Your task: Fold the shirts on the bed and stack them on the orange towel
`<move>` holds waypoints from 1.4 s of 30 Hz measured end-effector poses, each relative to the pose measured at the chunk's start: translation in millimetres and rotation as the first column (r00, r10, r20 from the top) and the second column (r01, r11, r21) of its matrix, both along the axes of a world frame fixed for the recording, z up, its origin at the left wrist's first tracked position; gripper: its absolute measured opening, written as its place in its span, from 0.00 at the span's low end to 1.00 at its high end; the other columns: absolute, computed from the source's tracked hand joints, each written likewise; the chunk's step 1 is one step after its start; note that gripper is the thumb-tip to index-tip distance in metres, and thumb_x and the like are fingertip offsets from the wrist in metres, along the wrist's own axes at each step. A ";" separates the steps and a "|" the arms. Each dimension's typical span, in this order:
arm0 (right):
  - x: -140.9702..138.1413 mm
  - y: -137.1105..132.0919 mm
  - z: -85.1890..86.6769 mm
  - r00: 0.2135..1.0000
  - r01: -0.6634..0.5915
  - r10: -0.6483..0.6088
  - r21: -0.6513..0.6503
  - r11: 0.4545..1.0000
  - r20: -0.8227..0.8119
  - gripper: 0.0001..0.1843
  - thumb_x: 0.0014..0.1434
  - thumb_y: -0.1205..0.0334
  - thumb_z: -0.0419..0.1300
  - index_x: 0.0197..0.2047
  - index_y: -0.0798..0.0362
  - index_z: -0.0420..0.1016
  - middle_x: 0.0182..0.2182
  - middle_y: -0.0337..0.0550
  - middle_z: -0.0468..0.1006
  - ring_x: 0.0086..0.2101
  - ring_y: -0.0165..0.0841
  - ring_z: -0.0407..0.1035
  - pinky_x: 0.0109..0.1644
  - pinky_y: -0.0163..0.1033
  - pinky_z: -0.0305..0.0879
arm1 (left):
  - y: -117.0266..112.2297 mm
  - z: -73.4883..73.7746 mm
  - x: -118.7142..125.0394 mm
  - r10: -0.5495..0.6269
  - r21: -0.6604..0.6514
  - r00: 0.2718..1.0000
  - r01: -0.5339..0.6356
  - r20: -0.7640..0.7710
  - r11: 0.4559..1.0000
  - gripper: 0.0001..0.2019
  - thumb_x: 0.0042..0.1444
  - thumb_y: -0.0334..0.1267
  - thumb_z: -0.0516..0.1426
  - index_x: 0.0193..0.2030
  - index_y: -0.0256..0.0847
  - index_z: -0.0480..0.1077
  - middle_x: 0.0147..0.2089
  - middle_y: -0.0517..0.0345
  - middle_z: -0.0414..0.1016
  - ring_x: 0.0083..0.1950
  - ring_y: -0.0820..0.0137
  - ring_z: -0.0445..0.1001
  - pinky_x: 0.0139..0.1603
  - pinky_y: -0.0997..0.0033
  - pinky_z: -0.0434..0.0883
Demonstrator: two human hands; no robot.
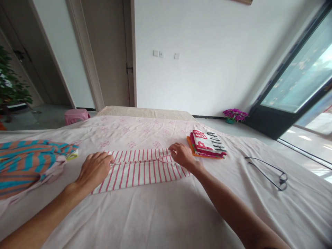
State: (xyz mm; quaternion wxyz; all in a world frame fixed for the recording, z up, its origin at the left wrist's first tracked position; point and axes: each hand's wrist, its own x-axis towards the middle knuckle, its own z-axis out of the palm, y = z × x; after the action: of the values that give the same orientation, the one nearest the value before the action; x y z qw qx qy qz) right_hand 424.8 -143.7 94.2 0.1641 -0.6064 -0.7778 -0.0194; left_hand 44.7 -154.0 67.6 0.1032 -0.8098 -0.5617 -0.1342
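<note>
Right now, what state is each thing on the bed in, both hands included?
red-striped cloth: folded into a flat band on the sheet.
left hand: resting on its left end; grip unclear.
right hand: pinching its far right corner.
folded stack: folded, piled flat, untouched.
teal-and-orange garment: unfolded, crumpled.
wire hanger: lying flat, bare.

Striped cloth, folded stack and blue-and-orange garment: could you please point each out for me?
striped cloth (140,171), head view, middle of its folded front.
folded stack (209,142), head view, top white printed piece.
blue-and-orange garment (26,162), head view, middle of its crumpled stripes.
</note>
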 end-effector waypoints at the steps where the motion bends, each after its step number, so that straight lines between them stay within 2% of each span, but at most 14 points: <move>1: 8.5 0.4 1.1 0.999 0.043 -0.043 0.006 0.999 0.000 0.15 0.59 0.69 0.53 0.43 0.48 0.78 0.43 0.42 0.80 0.44 0.35 0.71 0.42 0.35 0.60 | -0.4 1.8 4.3 -0.022 -0.001 1.000 0.022 0.018 1.000 0.13 0.52 0.28 0.51 0.36 0.45 0.74 0.39 0.54 0.78 0.45 0.59 0.73 0.49 0.57 0.65; 4: 27.3 0.0 0.6 0.988 0.150 -0.149 -0.027 0.988 0.036 0.15 0.56 0.70 0.55 0.43 0.48 0.77 0.44 0.43 0.78 0.43 0.36 0.71 0.39 0.36 0.60 | -0.1 3.2 23.9 -0.147 -0.010 0.982 0.150 0.121 0.989 0.15 0.55 0.27 0.48 0.37 0.44 0.74 0.42 0.55 0.78 0.47 0.63 0.74 0.51 0.61 0.68; 8: 31.9 0.7 -7.0 0.973 0.211 -0.207 -0.031 0.977 0.102 0.14 0.57 0.65 0.56 0.47 0.49 0.75 0.46 0.45 0.77 0.44 0.38 0.71 0.39 0.37 0.61 | 4.2 -0.8 61.7 -0.323 -0.008 0.914 0.335 0.246 0.942 0.18 0.58 0.28 0.46 0.46 0.45 0.75 0.49 0.55 0.79 0.52 0.66 0.74 0.57 0.63 0.69; 12: 27.9 8.4 -14.4 0.972 0.224 -0.218 -0.055 0.973 0.091 0.14 0.59 0.65 0.55 0.47 0.48 0.74 0.45 0.45 0.78 0.44 0.38 0.71 0.40 0.38 0.61 | 13.6 -6.6 101.0 -0.380 -0.079 0.879 0.417 0.289 0.905 0.20 0.63 0.37 0.48 0.58 0.43 0.71 0.61 0.53 0.74 0.63 0.64 0.69 0.66 0.60 0.65; 17: 34.8 26.5 -21.9 0.934 0.307 -0.329 -0.161 0.938 -0.138 0.17 0.59 0.63 0.56 0.52 0.46 0.71 0.43 0.41 0.80 0.43 0.37 0.73 0.38 0.37 0.62 | 20.2 -21.1 134.5 -0.331 -0.224 0.914 0.382 0.233 0.897 0.26 0.67 0.48 0.45 0.68 0.43 0.63 0.70 0.46 0.63 0.72 0.57 0.59 0.70 0.50 0.58; 21: 42.9 39.5 -30.6 0.882 0.217 -0.285 -0.212 0.953 -0.377 0.20 0.57 0.59 0.59 0.54 0.51 0.71 0.36 0.39 0.80 0.36 0.33 0.74 0.37 0.35 0.63 | 15.3 -31.4 144.4 -0.289 -0.193 0.950 0.307 0.119 0.932 0.25 0.67 0.50 0.46 0.69 0.50 0.62 0.73 0.48 0.57 0.74 0.50 0.53 0.70 0.42 0.53; 23: 45.6 42.3 -33.3 0.861 0.204 -0.277 -0.208 0.957 -0.428 0.20 0.58 0.59 0.57 0.53 0.53 0.72 0.34 0.39 0.79 0.33 0.32 0.73 0.37 0.34 0.63 | 13.0 -33.6 145.3 -0.292 -0.177 0.952 0.304 0.088 0.936 0.26 0.67 0.50 0.46 0.70 0.52 0.60 0.74 0.49 0.57 0.74 0.49 0.53 0.69 0.41 0.52; 26: 48.5 40.4 -31.8 0.866 0.274 -0.337 -0.214 0.938 -0.370 0.18 0.59 0.58 0.56 0.51 0.52 0.74 0.35 0.41 0.80 0.34 0.33 0.73 0.37 0.35 0.63 | 11.8 -34.6 145.2 -0.293 -0.169 0.954 0.300 0.065 0.939 0.26 0.67 0.52 0.46 0.70 0.54 0.59 0.74 0.49 0.56 0.74 0.49 0.52 0.69 0.39 0.51; 29: 48.2 32.2 -24.4 0.897 0.346 -0.394 -0.241 0.907 -0.197 0.14 0.59 0.59 0.56 0.48 0.49 0.76 0.40 0.44 0.81 0.38 0.36 0.74 0.38 0.36 0.63 | 12.3 -36.0 145.5 -0.290 -0.163 0.955 0.296 0.060 0.941 0.26 0.66 0.52 0.46 0.69 0.54 0.60 0.74 0.48 0.56 0.74 0.47 0.52 0.68 0.37 0.50; 31: 43.5 25.2 -17.5 0.911 0.380 -0.404 -0.213 0.900 -0.086 0.14 0.61 0.60 0.54 0.49 0.47 0.76 0.42 0.45 0.81 0.41 0.39 0.74 0.40 0.38 0.64 | 13.2 -38.2 145.8 -0.291 -0.160 0.954 0.299 0.071 0.941 0.26 0.66 0.52 0.46 0.69 0.55 0.60 0.74 0.48 0.56 0.74 0.47 0.52 0.68 0.37 0.49; 34: 27.0 15.9 -8.8 0.944 0.331 -0.331 -0.055 0.942 -0.002 0.18 0.66 0.61 0.49 0.56 0.48 0.73 0.48 0.48 0.79 0.48 0.41 0.72 0.47 0.42 0.65 | 14.3 -41.9 145.7 -0.284 -0.154 0.954 0.296 0.093 0.943 0.27 0.66 0.53 0.46 0.70 0.57 0.58 0.74 0.49 0.55 0.74 0.47 0.51 0.68 0.36 0.48; 37: 4.1 8.6 -10.9 0.988 0.150 -0.152 0.035 0.988 0.042 0.23 0.69 0.58 0.47 0.64 0.52 0.66 0.59 0.52 0.72 0.59 0.42 0.64 0.60 0.47 0.60 | 13.4 -42.3 144.9 -0.284 -0.156 0.953 0.297 0.105 0.942 0.27 0.66 0.55 0.45 0.71 0.56 0.57 0.75 0.49 0.54 0.75 0.47 0.50 0.69 0.35 0.46; 40: -12.2 1.7 -29.3 0.995 -0.013 0.014 -0.011 1.000 0.101 0.28 0.71 0.53 0.45 0.69 0.55 0.58 0.67 0.54 0.62 0.66 0.45 0.53 0.67 0.53 0.51 | 10.9 -37.9 144.6 -0.286 -0.165 0.953 0.300 0.101 0.940 0.28 0.66 0.55 0.44 0.71 0.54 0.57 0.74 0.48 0.54 0.74 0.47 0.50 0.69 0.36 0.45; 42: -15.9 -2.2 -46.0 0.986 -0.066 0.072 -0.040 0.997 0.150 0.29 0.71 0.52 0.45 0.70 0.57 0.58 0.68 0.56 0.60 0.68 0.47 0.50 0.69 0.56 0.48 | 9.8 -34.3 143.7 -0.290 -0.176 0.952 0.303 0.097 0.937 0.28 0.66 0.54 0.45 0.70 0.53 0.58 0.74 0.48 0.55 0.74 0.48 0.50 0.70 0.37 0.46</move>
State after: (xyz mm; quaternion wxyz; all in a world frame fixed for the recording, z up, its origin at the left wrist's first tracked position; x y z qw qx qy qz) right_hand 409.0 -145.9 48.2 0.0944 -0.5786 -0.8088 -0.0459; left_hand 188.4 -144.2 33.3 -0.0151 -0.8862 -0.4466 -0.1226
